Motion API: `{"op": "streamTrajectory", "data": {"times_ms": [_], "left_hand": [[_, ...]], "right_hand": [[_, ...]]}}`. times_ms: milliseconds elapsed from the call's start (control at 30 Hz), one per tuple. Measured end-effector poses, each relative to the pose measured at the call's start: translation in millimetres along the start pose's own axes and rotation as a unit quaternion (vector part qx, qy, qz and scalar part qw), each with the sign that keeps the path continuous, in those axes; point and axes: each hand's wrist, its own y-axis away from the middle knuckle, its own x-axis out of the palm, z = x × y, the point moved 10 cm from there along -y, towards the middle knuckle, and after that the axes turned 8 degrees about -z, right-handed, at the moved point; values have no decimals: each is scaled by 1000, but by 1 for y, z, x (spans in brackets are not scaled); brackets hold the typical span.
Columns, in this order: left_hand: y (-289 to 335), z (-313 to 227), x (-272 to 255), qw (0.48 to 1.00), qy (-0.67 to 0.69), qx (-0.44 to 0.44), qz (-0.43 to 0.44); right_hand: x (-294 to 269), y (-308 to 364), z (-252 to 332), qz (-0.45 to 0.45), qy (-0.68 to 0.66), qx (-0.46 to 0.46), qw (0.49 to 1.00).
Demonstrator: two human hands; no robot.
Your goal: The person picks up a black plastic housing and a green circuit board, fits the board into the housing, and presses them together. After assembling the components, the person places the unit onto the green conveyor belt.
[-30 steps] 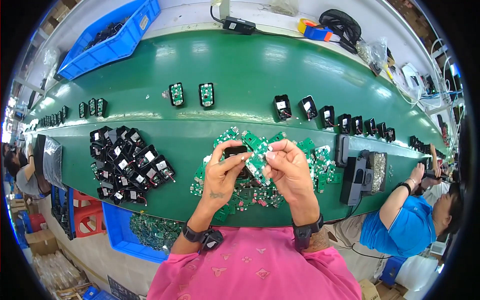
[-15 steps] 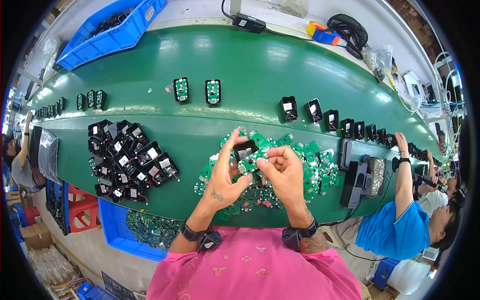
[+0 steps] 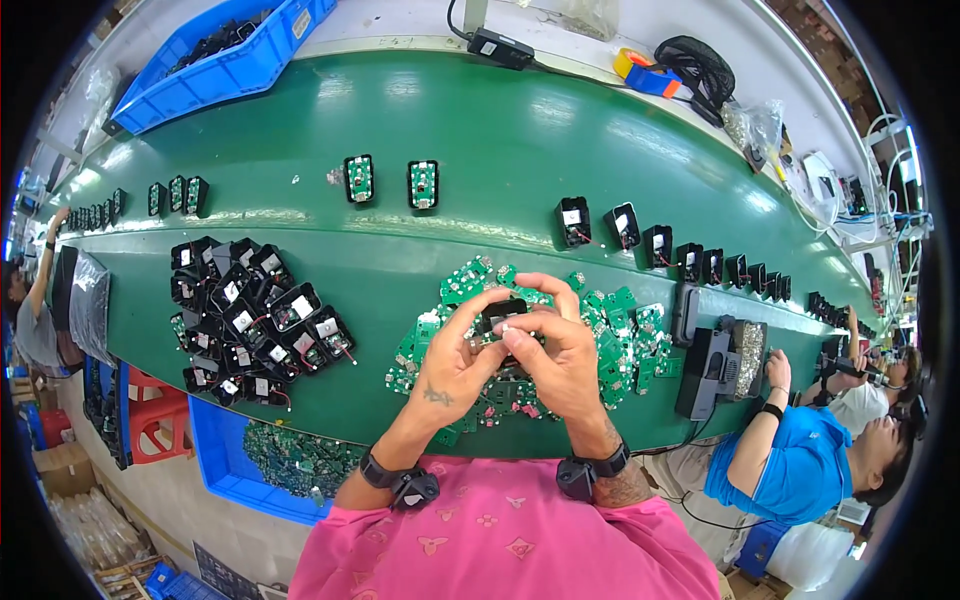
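Note:
Both my hands meet over a heap of green circuit boards (image 3: 615, 345). My left hand (image 3: 455, 365) is curled around a small black plastic housing (image 3: 502, 312). My right hand (image 3: 555, 360) pinches at its near side with thumb and forefinger, where the circuit board it holds is mostly hidden behind the fingers. Left of my hands lies a pile of black housings (image 3: 240, 318) with white parts and thin wires inside. Farther off, two housings with boards set in them, a left one (image 3: 359, 178) and a right one (image 3: 423, 184), stand apart on the green bench.
Several open black housings (image 3: 574, 222) line up toward the right, and board-filled ones (image 3: 177, 193) toward the left. A blue crate (image 3: 150, 105) stands back left; a blue bin (image 3: 215, 455) of boards sits below the bench. A person in a blue shirt (image 3: 775, 465) works at right.
My right fingers have brought the circuit board in against the housing, and my hands have closed together. The blue-shirted person's arm has drawn back from the row of housings.

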Motion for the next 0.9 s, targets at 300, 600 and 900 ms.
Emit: {"op": "streamTrajectory", "data": {"times_ms": [300,600,900], "left_hand": [[9,-45,-6,974,-156,130,-96],[16,-45,-3,985,-112,108,-72],[15,-54,9,973,-190,125,-38]], "right_hand": [[-8,11,48,-84,158,-167,970],[-9,7,65,9,178,-154,972],[-16,9,63,35,169,-157,972]]}}
